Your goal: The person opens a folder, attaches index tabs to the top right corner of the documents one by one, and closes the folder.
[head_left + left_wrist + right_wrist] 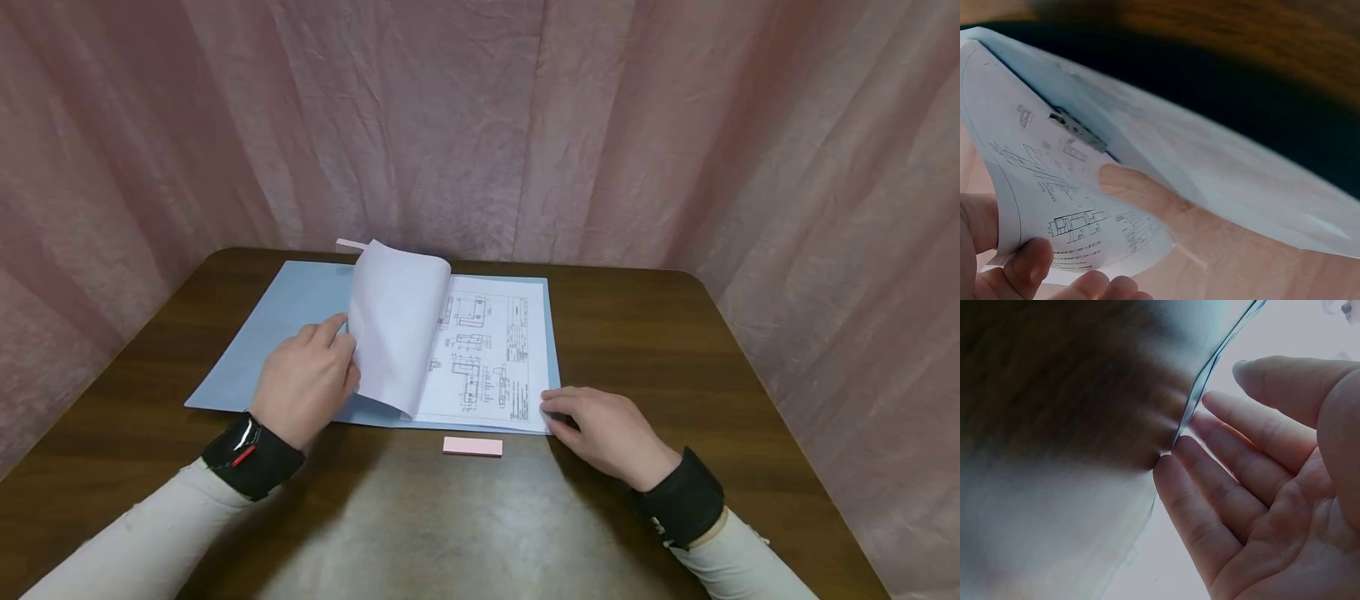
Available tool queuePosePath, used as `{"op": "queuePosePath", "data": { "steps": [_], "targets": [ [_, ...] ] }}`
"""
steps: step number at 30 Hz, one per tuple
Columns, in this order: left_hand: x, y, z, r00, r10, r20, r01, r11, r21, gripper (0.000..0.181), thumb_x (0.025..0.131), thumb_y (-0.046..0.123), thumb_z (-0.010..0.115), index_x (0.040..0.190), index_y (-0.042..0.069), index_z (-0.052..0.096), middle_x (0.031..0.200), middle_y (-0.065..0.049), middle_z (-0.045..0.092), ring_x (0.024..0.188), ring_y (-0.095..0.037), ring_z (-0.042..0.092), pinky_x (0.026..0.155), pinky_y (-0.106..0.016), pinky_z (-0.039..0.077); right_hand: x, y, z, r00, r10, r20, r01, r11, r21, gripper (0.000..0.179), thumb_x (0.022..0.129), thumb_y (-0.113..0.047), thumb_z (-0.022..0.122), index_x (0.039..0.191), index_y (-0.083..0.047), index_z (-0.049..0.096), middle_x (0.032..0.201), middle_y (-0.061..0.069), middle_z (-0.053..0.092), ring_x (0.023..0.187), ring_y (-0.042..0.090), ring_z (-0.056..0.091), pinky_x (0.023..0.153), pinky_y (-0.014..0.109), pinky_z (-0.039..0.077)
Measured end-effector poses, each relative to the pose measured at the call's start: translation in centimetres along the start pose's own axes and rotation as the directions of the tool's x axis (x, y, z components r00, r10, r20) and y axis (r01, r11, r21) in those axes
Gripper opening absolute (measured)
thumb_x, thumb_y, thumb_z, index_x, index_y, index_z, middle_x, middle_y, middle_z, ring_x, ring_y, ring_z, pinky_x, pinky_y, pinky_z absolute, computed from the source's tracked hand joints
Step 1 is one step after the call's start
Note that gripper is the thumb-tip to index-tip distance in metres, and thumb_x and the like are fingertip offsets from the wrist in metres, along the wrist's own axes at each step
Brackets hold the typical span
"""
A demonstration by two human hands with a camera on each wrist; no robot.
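A blue folder [266, 350] lies spread on the table with printed technical drawings [487, 367] in its right half. My left hand [303, 379] pinches the edge of a lifted sheet of paper [397, 325], which curves over toward the left. In the left wrist view, the thumb and a finger of the left hand [1013, 262] meet at the sheet's edge, its printed side [1029, 175] showing. A pale pink strip [351, 244] sticks out past its far corner. At the folder's near right corner, my right hand [600, 425] touches the edge with extended fingertips [1169, 472].
A small pink sticky note pad [472, 447] lies just in front of the folder. The dark wooden table [637, 333] has rounded far corners, and pink curtains [480, 125] hang around it. Inside the folder, a metal fastener [1079, 130] shows in the left wrist view.
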State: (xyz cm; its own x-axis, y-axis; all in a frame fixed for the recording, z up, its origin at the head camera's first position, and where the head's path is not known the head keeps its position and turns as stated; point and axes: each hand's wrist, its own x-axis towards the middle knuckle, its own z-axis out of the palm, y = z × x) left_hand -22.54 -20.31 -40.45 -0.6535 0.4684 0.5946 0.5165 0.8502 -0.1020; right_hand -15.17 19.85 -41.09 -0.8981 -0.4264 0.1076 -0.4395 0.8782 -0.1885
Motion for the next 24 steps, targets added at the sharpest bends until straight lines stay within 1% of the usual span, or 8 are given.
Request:
{"op": "queuePosePath", "data": {
  "steps": [2,6,10,12,15,19,22,24],
  "targets": [
    [-0.3,-0.2,0.1,1.000,-0.002,0.011,0.001,1.000,0.009,0.017,0.085,0.003,0.083,0.093,-0.008,0.072,0.126,-0.030,0.073,0.096,-0.046,0.073,0.069,-0.052,0.063,0.0,0.1,0.1,1.000,0.000,0.004,0.000,1.000,0.000,0.032,0.099,-0.018,0.086,0.129,-0.009,0.082,0.136,0.005,0.077,0.126,0.025,0.073,0.098,0.047,0.061],
    [-0.8,-0.4,0.4,0.998,-0.010,0.058,0.008,0.999,0.036,0.024,0.084,0.004,0.085,0.097,-0.011,0.072,0.130,-0.032,0.070,0.102,-0.048,0.072,0.073,-0.055,0.064,0.1,0.2,0.2,1.000,-0.005,0.007,0.005,1.000,0.004,0.032,0.099,-0.018,0.086,0.129,-0.008,0.082,0.136,0.005,0.077,0.126,0.026,0.073,0.098,0.048,0.061],
    [-0.8,-0.1,0.7,0.992,-0.028,0.126,0.021,0.998,0.058,0.039,0.086,0.007,0.087,0.113,-0.013,0.066,0.147,-0.033,0.060,0.120,-0.051,0.066,0.085,-0.060,0.063,0.1,0.2,0.1,1.000,-0.007,0.003,0.007,1.000,0.011,0.032,0.099,-0.017,0.086,0.129,-0.008,0.082,0.136,0.006,0.077,0.127,0.026,0.073,0.099,0.048,0.061],
    [-0.6,0.1,0.9,0.988,-0.036,0.150,0.028,0.998,0.055,0.043,0.088,0.007,0.086,0.118,-0.011,0.061,0.154,-0.034,0.053,0.129,-0.052,0.061,0.091,-0.062,0.061,0.2,0.2,0.0,1.000,-0.007,0.005,0.007,1.000,0.012,0.032,0.099,-0.016,0.086,0.130,-0.008,0.082,0.136,0.006,0.077,0.127,0.026,0.072,0.099,0.049,0.060],
    [-0.2,0.3,1.2,0.989,-0.031,0.143,0.026,0.999,0.040,0.041,0.090,0.004,0.083,0.119,-0.006,0.057,0.159,-0.034,0.048,0.138,-0.054,0.054,0.098,-0.066,0.057,0.2,0.2,0.0,1.000,0.002,0.016,-0.002,1.000,0.019,0.033,0.099,-0.016,0.085,0.130,-0.008,0.081,0.136,0.006,0.077,0.127,0.027,0.072,0.099,0.049,0.060],
    [0.4,0.4,1.5,0.991,-0.006,0.133,0.001,0.999,0.039,0.042,0.091,0.000,0.080,0.128,0.003,0.062,0.159,-0.031,0.049,0.147,-0.054,0.046,0.109,-0.070,0.047,0.2,0.2,0.1,0.999,0.015,0.030,-0.016,1.000,0.026,0.034,0.099,-0.018,0.085,0.131,-0.008,0.081,0.135,0.006,0.077,0.127,0.027,0.072,0.099,0.050,0.060],
    [0.9,0.9,1.5,0.982,0.006,0.187,-0.017,0.998,0.056,0.043,0.092,0.005,0.082,0.133,0.007,0.069,0.157,-0.029,0.053,0.150,-0.053,0.044,0.116,-0.074,0.037,0.2,0.2,0.1,1.000,0.013,0.025,-0.014,1.000,0.022,0.034,0.099,-0.018,0.086,0.131,-0.008,0.081,0.135,0.006,0.077,0.127,0.027,0.072,0.099,0.049,0.061],
    [1.3,1.5,1.4,0.972,0.008,0.233,-0.024,0.998,0.064,0.039,0.092,0.009,0.084,0.129,0.005,0.073,0.155,-0.028,0.057,0.150,-0.052,0.045,0.118,-0.074,0.035,0.3,0.2,0.1,1.000,0.005,0.018,-0.005,1.000,0.015,0.034,0.099,-0.018,0.086,0.131,-0.008,0.081,0.135,0.006,0.077,0.127,0.027,0.072,0.099,0.049,0.061]
  ]
}}
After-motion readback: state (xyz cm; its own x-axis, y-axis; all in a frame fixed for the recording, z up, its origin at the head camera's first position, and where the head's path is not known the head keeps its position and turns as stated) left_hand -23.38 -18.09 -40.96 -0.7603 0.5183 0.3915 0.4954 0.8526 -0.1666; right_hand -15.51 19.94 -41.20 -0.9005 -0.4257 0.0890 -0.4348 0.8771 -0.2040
